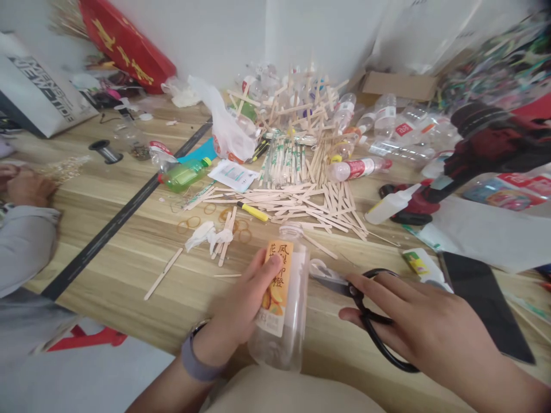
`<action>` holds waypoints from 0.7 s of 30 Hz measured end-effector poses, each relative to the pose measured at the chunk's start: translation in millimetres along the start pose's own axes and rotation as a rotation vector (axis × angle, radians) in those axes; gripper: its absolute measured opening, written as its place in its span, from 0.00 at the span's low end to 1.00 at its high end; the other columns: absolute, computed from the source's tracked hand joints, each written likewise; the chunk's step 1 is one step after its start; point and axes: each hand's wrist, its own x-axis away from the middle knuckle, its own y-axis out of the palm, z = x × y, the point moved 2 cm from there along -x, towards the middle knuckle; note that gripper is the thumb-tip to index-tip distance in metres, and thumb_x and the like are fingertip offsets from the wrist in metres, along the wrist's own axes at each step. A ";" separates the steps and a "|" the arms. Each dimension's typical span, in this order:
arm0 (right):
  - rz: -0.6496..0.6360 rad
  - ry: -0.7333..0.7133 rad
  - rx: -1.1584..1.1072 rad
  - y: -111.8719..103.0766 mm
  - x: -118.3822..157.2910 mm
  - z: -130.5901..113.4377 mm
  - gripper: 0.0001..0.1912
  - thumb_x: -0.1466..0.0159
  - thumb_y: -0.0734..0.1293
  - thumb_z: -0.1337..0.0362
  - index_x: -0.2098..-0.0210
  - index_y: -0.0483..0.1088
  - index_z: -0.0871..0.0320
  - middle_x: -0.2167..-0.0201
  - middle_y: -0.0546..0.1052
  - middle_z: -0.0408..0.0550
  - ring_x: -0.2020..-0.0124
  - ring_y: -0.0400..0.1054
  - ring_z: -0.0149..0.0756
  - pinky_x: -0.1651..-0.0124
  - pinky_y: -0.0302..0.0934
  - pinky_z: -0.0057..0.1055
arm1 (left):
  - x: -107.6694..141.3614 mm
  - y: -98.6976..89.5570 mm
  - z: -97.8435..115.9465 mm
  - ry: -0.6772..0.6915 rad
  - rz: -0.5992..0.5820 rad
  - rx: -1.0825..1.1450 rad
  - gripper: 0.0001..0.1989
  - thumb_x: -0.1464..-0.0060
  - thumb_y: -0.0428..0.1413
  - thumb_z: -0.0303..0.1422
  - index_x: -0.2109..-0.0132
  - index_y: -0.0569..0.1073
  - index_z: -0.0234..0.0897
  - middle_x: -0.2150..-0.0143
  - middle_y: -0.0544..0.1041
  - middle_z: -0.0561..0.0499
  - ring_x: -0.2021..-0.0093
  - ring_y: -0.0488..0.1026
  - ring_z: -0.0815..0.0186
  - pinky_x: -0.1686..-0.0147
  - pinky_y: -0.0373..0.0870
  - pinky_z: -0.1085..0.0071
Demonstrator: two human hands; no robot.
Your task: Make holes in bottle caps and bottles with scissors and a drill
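A clear plastic bottle (297, 321) with an orange label stands tilted near the table's front edge, its neck pointing away from me. My left hand (245, 304) is wrapped round its left side, thumb on the label. To the right of the bottle, my right hand (413, 321) holds black-handled scissors (368, 312), fingers over and in the handles. The blades point left toward the bottle's upper part, and a small clear piece lies by their tips. Whether the blades touch the bottle I cannot tell.
Wooden sticks (301, 201) and several plastic bottles (387, 123) crowd the middle and back. A yellow-handled tool (253, 211) lies beyond my bottle. At right are a glue bottle (390, 205), a red-black tool (469, 149) and a dark tablet (486, 304). Another person's hand (30, 186) is at left.
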 end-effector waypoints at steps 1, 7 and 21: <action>0.009 -0.014 0.028 1.7 0.3 -1.4 0.20 0.26 0.54 0.52 0.50 0.69 0.58 0.74 0.75 0.43 0.81 0.69 0.36 0.77 0.56 0.33 | 0.1 -0.1 -0.1 0.003 0.016 -0.009 0.24 0.42 0.57 0.46 0.42 0.71 0.41 0.43 0.76 0.46 0.36 0.65 0.55 0.38 0.59 0.64; 0.058 -0.074 0.091 -1.5 -4.9 1.0 0.25 0.25 0.49 0.56 0.55 0.74 0.58 0.79 0.71 0.42 0.81 0.64 0.35 0.74 0.52 0.34 | -4.4 0.8 -4.8 -0.074 -0.005 0.093 0.19 0.44 0.60 0.44 0.48 0.75 0.40 0.46 0.78 0.48 0.41 0.70 0.58 0.42 0.63 0.66; 0.054 -0.213 0.171 -20.1 -17.7 4.3 0.24 0.24 0.49 0.64 0.58 0.75 0.61 0.82 0.70 0.41 0.82 0.66 0.33 0.73 0.49 0.33 | -4.5 7.5 -3.4 -0.182 -0.053 0.166 0.16 0.47 0.62 0.44 0.57 0.75 0.39 0.67 0.78 0.53 0.66 0.75 0.67 0.65 0.69 0.73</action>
